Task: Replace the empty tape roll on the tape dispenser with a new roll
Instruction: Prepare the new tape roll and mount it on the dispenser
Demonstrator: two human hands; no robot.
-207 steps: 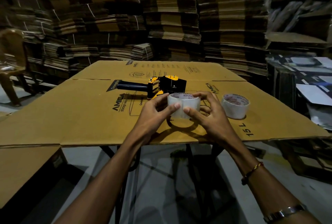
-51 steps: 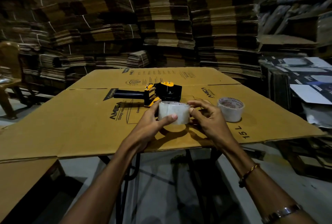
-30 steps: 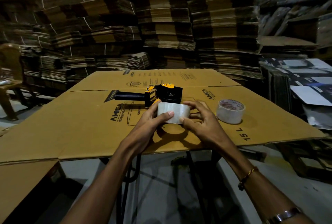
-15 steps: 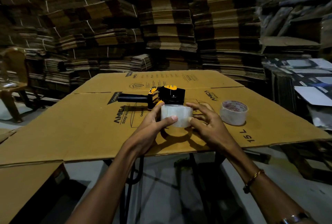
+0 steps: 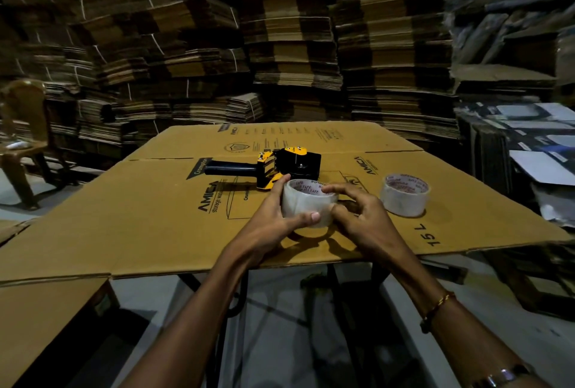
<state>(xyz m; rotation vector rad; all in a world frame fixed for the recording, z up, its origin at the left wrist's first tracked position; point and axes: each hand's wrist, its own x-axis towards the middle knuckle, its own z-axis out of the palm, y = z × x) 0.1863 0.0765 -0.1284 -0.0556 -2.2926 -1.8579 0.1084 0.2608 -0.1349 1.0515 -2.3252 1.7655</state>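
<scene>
Tape roll held between both hands

The left hand [image 5: 273, 219] and right hand [image 5: 362, 216] grip the tape roll [image 5: 306, 205] above the tabletop [image 5: 140, 216], tape dispenser [image 5: 280, 166] just behind.

Dim storeroom: stacked flattened cartons [image 5: 289, 45], wooden chair [image 5: 21, 126] left.

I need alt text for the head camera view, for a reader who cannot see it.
Two hands hold a clear tape roll above a flattened cardboard box: the left hand grips its side, the right hand fingers its edge. A yellow-black tape dispenser lies behind it, a second roll to the right.
</scene>
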